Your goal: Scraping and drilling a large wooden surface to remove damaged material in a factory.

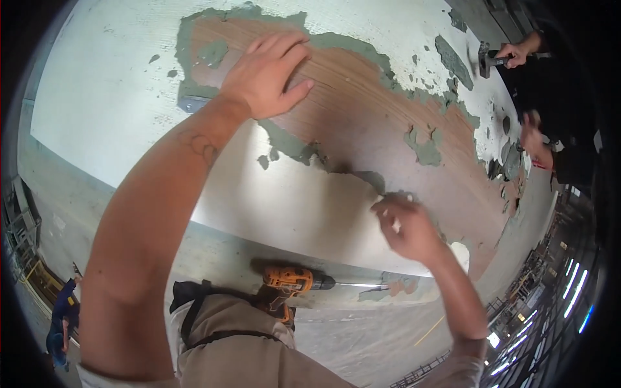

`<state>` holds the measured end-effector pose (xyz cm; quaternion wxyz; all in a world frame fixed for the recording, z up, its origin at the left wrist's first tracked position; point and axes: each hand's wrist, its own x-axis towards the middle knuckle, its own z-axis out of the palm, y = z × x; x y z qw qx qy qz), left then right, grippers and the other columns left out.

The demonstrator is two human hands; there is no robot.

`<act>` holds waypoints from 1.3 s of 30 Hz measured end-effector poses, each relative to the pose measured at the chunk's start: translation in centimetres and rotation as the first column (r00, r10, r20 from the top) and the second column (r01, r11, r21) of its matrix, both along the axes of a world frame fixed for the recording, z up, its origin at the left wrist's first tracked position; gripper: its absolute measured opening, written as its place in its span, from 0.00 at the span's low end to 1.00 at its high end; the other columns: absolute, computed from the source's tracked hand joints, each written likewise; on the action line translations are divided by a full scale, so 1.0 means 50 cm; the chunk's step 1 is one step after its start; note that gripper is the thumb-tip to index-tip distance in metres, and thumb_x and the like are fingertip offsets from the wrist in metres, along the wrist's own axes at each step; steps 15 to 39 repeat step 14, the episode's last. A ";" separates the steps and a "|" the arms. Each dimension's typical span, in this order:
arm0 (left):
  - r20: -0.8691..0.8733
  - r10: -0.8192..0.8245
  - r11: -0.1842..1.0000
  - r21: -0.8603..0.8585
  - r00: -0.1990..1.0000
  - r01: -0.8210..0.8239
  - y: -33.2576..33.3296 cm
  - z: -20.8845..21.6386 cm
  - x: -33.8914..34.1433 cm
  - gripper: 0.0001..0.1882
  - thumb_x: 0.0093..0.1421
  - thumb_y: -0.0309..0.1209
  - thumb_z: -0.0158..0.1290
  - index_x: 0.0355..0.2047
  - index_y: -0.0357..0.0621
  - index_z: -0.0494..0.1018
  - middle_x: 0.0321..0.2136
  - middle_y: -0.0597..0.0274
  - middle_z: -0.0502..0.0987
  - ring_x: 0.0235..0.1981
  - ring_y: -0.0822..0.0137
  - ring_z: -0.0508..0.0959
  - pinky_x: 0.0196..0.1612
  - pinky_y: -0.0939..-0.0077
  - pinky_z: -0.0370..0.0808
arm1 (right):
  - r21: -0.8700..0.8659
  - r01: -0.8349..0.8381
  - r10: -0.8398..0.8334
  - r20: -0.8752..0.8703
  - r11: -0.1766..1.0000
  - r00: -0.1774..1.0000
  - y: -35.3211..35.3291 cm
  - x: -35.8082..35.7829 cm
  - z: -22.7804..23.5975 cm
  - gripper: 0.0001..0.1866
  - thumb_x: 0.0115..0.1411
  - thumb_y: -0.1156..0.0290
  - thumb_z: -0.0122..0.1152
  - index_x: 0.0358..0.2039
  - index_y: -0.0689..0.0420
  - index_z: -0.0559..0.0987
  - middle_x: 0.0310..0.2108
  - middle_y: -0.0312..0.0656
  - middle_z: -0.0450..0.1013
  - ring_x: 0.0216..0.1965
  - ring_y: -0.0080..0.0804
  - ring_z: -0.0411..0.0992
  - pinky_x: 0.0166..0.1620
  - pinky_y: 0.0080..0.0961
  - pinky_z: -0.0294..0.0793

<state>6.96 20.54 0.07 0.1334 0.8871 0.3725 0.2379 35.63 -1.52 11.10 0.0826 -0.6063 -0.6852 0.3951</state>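
Observation:
A large panel (97, 97) spreads before me, with an off-white coat broken away from a brown, wood-grained layer (362, 123). Grey-green ragged residue (349, 45) borders the bare area. My left hand (268, 74) lies flat on the brown layer near its far left end, fingers stretched out and holding nothing. Over the near edge of the off-white coat (304, 213) is my right hand (411, 229), fingers curled together. A pale spot shows between them, but I cannot make out whether it is a held flake. Beside my left forearm sits a small bluish-grey flat piece (192, 104).
An orange-and-black power drill (289, 279) with a long bit lies along the panel's near edge, by my lap. At the far right, a co-worker in black holds a hammer (485, 59) over the panel. Another person (63, 320) stands at the lower left.

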 end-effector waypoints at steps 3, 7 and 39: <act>0.032 -0.008 1.000 0.003 0.999 0.007 0.002 -0.010 0.021 0.22 0.61 0.45 0.56 0.51 0.45 0.72 0.61 0.52 0.68 0.64 0.49 0.66 0.68 0.52 0.60 | -0.169 -0.126 0.120 -0.043 0.978 0.992 -0.047 -0.062 -0.014 0.04 0.55 0.77 0.67 0.32 0.57 0.84 0.33 0.42 0.81 0.31 0.37 0.80 0.34 0.31 0.80; 0.118 -0.019 0.998 0.056 0.993 0.012 0.003 -0.006 0.019 0.22 0.59 0.47 0.57 0.45 0.43 0.74 0.53 0.50 0.73 0.59 0.47 0.69 0.66 0.50 0.62 | 0.306 -0.050 -0.045 0.296 0.951 0.954 -0.005 -0.129 -0.084 0.15 0.55 0.59 0.73 0.27 0.56 0.79 0.28 0.43 0.77 0.31 0.46 0.77 0.33 0.40 0.77; 0.299 0.191 0.980 -0.109 0.935 -0.166 -0.032 0.133 -0.122 0.25 0.50 0.48 0.63 0.46 0.50 0.79 0.58 0.53 0.74 0.65 0.49 0.68 0.65 0.53 0.68 | 0.260 -0.247 0.183 0.247 0.933 0.951 0.124 -0.233 -0.006 0.41 0.54 0.45 0.70 0.65 0.51 0.71 0.59 0.53 0.74 0.60 0.38 0.74 0.65 0.33 0.68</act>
